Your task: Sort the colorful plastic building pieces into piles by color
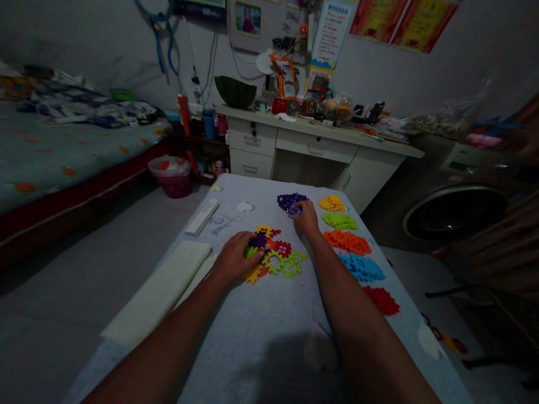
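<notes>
My left hand [236, 257] rests on a mixed group of toothed plastic building pieces [274, 261] in yellow, red, green and orange. Its thumb and fingers curl round a dark purple piece [257, 240] at the group's left side. Farther back, my right hand [307, 217] reaches to a pile of purple toothed pieces [290, 201]. Its fingertips close at the near right edge of that pile, on what looks like a purple piece. The fingers partly hide it.
Sorted piles run down the table's right side: yellow [332, 202], green [340, 220], orange [347, 242], blue [361, 267] and red [382, 300]. A white box [202, 217] and a folded pale cloth [162, 289] lie left. A desk [252, 140] stands behind, a washing machine [450, 191] right.
</notes>
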`<state>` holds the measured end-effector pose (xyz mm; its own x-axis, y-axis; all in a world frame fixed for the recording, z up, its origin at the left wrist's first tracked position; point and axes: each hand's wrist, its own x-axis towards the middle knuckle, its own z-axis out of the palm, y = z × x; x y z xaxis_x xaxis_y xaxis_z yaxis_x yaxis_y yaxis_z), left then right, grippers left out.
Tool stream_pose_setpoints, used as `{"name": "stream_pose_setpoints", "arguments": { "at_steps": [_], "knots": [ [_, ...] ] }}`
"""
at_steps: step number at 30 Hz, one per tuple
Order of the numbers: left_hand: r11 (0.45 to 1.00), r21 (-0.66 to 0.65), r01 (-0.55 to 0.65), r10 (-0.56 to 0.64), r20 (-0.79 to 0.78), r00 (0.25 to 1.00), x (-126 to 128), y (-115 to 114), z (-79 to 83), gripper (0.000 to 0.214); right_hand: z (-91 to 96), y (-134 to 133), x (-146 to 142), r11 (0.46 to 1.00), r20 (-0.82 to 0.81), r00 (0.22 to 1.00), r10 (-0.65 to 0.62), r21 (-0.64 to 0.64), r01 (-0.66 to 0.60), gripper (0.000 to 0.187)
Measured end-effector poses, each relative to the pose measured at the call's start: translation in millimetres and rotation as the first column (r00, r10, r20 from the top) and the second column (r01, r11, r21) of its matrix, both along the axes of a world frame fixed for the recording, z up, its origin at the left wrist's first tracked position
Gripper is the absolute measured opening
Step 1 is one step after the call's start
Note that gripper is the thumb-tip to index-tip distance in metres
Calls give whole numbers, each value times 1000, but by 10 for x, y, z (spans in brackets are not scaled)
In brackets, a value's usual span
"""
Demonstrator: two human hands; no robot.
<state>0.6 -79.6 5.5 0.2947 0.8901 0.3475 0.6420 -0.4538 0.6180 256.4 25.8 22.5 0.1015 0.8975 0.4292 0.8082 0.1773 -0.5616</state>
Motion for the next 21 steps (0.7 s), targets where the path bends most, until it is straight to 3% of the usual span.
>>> {"name": "stream_pose_setpoints", "arguments": {
  "at_steps": [8,13,18,21],
  "knots": [
    [997,-10,-77,77,38,996,-8,39,-72,37,-170,144,81,999,54,999,8,32,-10,42],
    [981,19,-193,194,-21,981,-17,65,-78,34,-248,122,117,1000,80,996,25,-9,-24,37],
    [973,-6,-233,232,-48,972,-18,76,-78,36,-43,38,49,998,42,997,62,4,-62,31],
    [968,-26,-251,250,-53,967,-16,72,-88,38,186,-50,-104,940,19,953,301,-174,-294,22]
  ]
}}
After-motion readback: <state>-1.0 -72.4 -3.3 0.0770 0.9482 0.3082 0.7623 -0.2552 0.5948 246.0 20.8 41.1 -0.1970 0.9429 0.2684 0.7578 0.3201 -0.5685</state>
